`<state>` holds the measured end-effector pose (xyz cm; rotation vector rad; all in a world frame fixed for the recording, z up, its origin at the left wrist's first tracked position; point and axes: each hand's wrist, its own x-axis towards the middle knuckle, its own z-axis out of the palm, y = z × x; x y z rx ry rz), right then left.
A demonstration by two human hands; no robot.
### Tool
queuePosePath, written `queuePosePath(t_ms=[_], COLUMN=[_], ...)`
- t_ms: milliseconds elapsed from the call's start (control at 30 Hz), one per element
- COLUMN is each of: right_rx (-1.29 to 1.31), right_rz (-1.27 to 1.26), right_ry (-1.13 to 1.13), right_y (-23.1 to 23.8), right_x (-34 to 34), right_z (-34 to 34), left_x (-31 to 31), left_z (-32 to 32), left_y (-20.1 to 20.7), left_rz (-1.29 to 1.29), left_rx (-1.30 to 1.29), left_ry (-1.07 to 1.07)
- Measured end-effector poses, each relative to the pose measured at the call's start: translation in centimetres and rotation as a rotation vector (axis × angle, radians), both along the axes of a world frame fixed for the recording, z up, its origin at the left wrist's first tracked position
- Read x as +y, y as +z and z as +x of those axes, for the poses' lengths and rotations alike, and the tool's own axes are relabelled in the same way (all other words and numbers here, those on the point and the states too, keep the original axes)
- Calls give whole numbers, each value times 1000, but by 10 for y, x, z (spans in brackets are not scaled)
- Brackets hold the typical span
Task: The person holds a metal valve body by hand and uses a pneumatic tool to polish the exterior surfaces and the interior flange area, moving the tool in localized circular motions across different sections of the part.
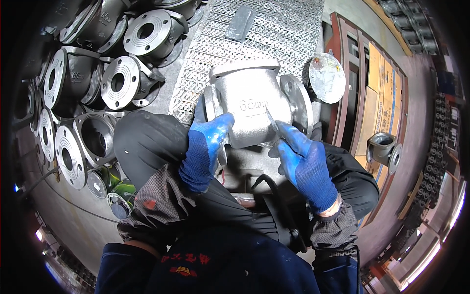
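A silvery cast-metal valve body [249, 110] with a flange at either end sits in front of me, between my knees. Raised lettering marks its brightly lit face. My left hand [208, 142], in a blue coated glove, grips the left flange, its thumb resting against the body. In my right hand [303, 157], gloved alike, is a thin pointed metal tool [271, 120], pinched between thumb and fingers. Its tip is at the lower right of the lettering, on or just over the surface. The glove hides the tool's handle.
Several grey flanged valve bodies [120, 83] are stacked at the left. Green power tools [120, 193] lie below them. Beyond my work is a metal mesh mat [293, 29] bearing a dark block [241, 23]. A round plate [327, 78] and cardboard [379, 103] are at the right.
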<state>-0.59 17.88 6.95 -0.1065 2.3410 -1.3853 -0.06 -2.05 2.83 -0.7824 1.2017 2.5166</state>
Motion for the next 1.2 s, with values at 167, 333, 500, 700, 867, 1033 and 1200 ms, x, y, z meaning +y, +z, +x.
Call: queuePosePath(t_ms=[167, 333, 500, 700, 867, 1033, 1200], right_rx=[-105, -137, -155, -130, -83, 247, 202], right_rz=[10, 5, 23, 31, 91, 304, 25], right_ry=[-10, -29, -28, -26, -33, 55, -193], right_y=[6, 6, 8, 8, 9, 0, 22], right_x=[-4, -5, -8, -9, -14, -15, -8], right_z=[-3, -4, -5, -6, -9, -10, -17], left_x=[-3, 3, -2, -13, -10, 0, 4], left_z=[1, -6, 6, 9, 4, 0, -1], left_y=[-16, 8, -16, -18, -4, -7, 1], left_rz=[-138, -233, -329, -100, -27, -160, -191], left_rx=[-214, -159, -20, -103, -113, -81, 88], left_ry=[-120, -92, -194, -233, -117, -175, -193])
